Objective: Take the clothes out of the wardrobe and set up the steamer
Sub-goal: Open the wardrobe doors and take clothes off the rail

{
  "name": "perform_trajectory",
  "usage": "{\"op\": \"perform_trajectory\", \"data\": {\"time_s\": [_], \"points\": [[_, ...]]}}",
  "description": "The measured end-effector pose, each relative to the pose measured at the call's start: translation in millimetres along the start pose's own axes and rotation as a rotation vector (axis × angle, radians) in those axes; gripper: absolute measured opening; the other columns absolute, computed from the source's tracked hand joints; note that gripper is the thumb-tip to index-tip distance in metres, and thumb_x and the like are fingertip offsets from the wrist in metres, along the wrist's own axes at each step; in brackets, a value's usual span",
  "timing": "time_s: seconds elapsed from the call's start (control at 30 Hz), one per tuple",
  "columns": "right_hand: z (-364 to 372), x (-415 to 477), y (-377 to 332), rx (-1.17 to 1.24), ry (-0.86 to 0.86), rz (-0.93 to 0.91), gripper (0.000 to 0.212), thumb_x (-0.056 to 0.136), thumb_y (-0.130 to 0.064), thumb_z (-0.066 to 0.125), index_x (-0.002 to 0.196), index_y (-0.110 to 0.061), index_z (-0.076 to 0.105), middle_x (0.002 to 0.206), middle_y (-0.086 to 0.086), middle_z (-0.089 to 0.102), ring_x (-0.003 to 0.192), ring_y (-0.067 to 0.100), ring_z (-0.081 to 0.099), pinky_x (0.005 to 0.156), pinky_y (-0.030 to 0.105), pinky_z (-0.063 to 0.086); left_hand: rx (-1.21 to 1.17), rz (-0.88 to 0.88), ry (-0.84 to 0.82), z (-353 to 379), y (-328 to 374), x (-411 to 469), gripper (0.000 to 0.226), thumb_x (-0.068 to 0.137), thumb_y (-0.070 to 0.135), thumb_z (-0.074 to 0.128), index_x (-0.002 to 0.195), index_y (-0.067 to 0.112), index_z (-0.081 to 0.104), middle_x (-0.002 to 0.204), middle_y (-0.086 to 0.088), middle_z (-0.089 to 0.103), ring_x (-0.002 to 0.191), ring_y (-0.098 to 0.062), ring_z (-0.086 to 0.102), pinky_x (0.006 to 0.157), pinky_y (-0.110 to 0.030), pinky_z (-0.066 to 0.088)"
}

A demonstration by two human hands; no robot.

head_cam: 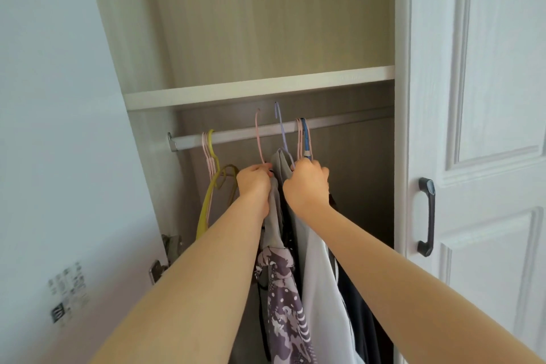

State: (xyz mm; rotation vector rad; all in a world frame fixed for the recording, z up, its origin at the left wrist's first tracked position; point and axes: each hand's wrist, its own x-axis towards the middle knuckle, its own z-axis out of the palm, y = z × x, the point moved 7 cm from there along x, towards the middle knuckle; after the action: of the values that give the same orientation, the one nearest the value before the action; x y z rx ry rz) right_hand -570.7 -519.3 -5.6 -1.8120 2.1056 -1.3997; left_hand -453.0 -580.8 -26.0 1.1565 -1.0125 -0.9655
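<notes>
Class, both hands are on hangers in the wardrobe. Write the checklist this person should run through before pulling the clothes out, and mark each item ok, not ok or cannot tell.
1. Left hand grips the pink wire hanger: ok.
2. Right hand grips the lilac wire hanger: ok.
3. Both hooks lifted above the white metal rail: ok.
4. Purple patterned garment free of the neighbouring white garment: cannot tell.
5. Blue hanger on the rail is not caught by the right hand: cannot tell.
6. Steamer ready nearby: cannot tell, none in view.
</notes>
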Motion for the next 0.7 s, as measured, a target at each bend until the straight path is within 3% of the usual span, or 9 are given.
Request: {"op": "perform_trajectory", "data": {"time_s": [0.13,0.2,0.3,0.37,0.5,0.6,0.7], "points": [[-6.6,-19.7,-0.3,0.089,-0.025,-0.016,0.022,0.089,0.002,0.046,0.109,0.003,0.056,0.110,0.018,0.054,0.106,0.031,0.052,0.096,0.040,0.043,-0.046,0.031,0.042,-12.4,-6.7,-27.2,0.024,0.095,0.019,0.055,0.075,0.010,0.062,0.067,-0.001,0.055,0.063,-0.014,0.049,0.060,-0.024,0.039],[-11.1,-32.2,4.0,0.200,-0.035,0.024,0.016,0.089,0.004,0.045,0.099,0.000,0.056,0.097,0.012,0.050,0.088,0.023,0.054,0.077,0.031,0.048,-0.058,0.022,0.053,-17.9,-10.2,-41.6,0.021,0.094,0.018,0.056,0.079,0.007,0.064,0.067,-0.002,0.055,0.063,-0.013,0.049,0.058,-0.024,0.038],[-15.8,-52.5,9.0,0.286,-0.073,0.106,0.013,0.090,0.002,0.045,0.083,-0.008,0.048,0.083,0.005,0.044,0.063,0.010,0.044,0.054,0.020,0.034,-0.088,0.003,0.067,-28.5,-12.7,-65.4,0.018,0.094,0.018,0.056,0.090,0.004,0.065,0.071,-0.004,0.056,0.067,-0.017,0.051,0.054,-0.024,0.037],[-20.9,-68.8,10.8,0.300,-0.098,0.141,0.014,0.091,0.001,0.046,0.082,-0.010,0.047,0.081,0.005,0.047,0.059,0.009,0.042,0.052,0.020,0.033,-0.119,-0.027,0.072,-35.6,-12.1,-82.5,0.018,0.095,0.019,0.054,0.088,0.007,0.064,0.071,-0.002,0.054,0.067,-0.016,0.050,0.054,-0.024,0.036],[-43.9,-105.9,6.9,0.332,-0.095,0.152,0.013,0.094,-0.002,0.046,0.102,-0.005,0.056,0.092,0.007,0.056,0.068,0.009,0.049,0.061,0.024,0.046,-0.192,-0.108,0.027,-46.4,-9.7,-118.4,0.014,0.094,0.015,0.053,0.085,0.011,0.062,0.073,-0.004,0.053,0.064,-0.016,0.049,0.054,-0.026,0.039],[-67.9,-133.6,-3.2,0.364,-0.076,0.140,0.010,0.097,-0.006,0.045,0.097,-0.008,0.055,0.086,0.003,0.054,0.069,0.010,0.050,0.068,0.028,0.050,-0.167,-0.114,-0.009,-56.7,-2.2,-147.2,0.019,0.093,0.013,0.052,0.076,0.013,0.060,0.068,-0.006,0.051,0.058,-0.017,0.046,0.057,-0.028,0.041],[-93.3,-162.6,-16.6,0.375,-0.059,0.122,0.013,0.097,-0.005,0.044,0.095,-0.002,0.056,0.082,0.003,0.052,0.065,0.011,0.045,0.059,0.025,0.043,-0.145,-0.087,-0.054,-69.7,11.9,-186.3,0.016,0.093,0.012,0.046,0.093,0.011,0.062,0.063,-0.005,0.048,0.059,-0.016,0.043,0.060,-0.028,0.039]]}}
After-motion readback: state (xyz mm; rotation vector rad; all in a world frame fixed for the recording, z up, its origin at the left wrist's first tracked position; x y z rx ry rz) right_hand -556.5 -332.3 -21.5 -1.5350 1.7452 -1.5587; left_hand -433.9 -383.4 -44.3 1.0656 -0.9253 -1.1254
